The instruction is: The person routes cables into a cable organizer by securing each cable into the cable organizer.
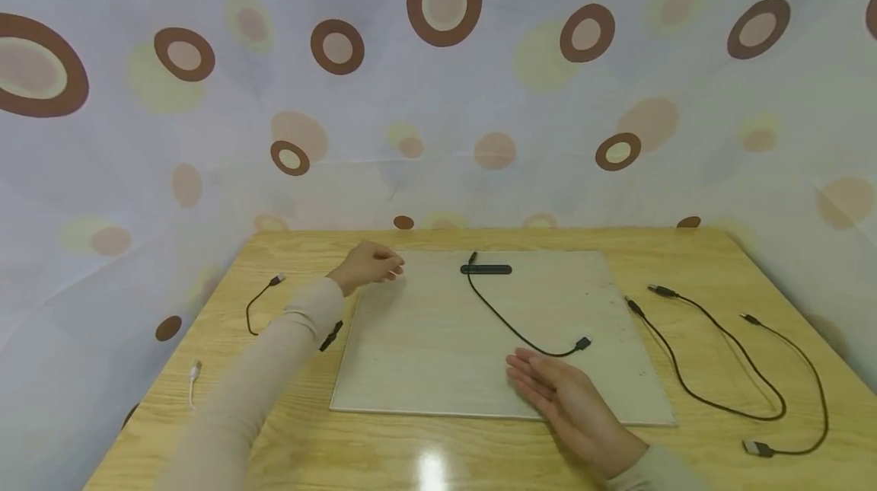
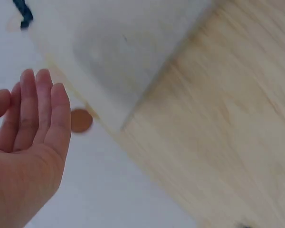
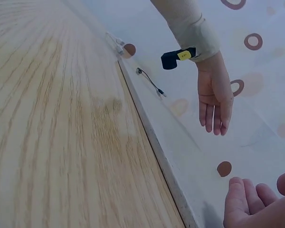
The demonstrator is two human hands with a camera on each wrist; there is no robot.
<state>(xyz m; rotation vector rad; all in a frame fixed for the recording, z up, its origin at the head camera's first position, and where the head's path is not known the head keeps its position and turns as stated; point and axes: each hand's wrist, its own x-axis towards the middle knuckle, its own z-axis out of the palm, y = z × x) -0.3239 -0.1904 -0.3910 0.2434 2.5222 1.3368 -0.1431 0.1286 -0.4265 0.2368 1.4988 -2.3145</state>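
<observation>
A short black USB cable (image 1: 503, 320) lies curved across a whitish board (image 1: 425, 369), one end at a dark bar (image 1: 493, 269) near the board's far edge. Over the board's far left corner reaches my left hand (image 1: 368, 265), its fingers loosely extended and nothing in its grasp. The left wrist view has those fingers side by side, with the thumb close to them. Palm turned inward, my right hand (image 1: 572, 407) is at the board's near edge, just below the cable's USB plug (image 1: 583, 343). Its fingers are relaxed and it holds nothing.
Right of the board, a looped black cable (image 1: 726, 407) and another black cable (image 1: 818, 384) lie on the wooden table (image 1: 288, 445). On the left are a short black cable (image 1: 250, 312) and a white cable (image 1: 193, 381). A dotted curtain (image 1: 384, 118) stands behind.
</observation>
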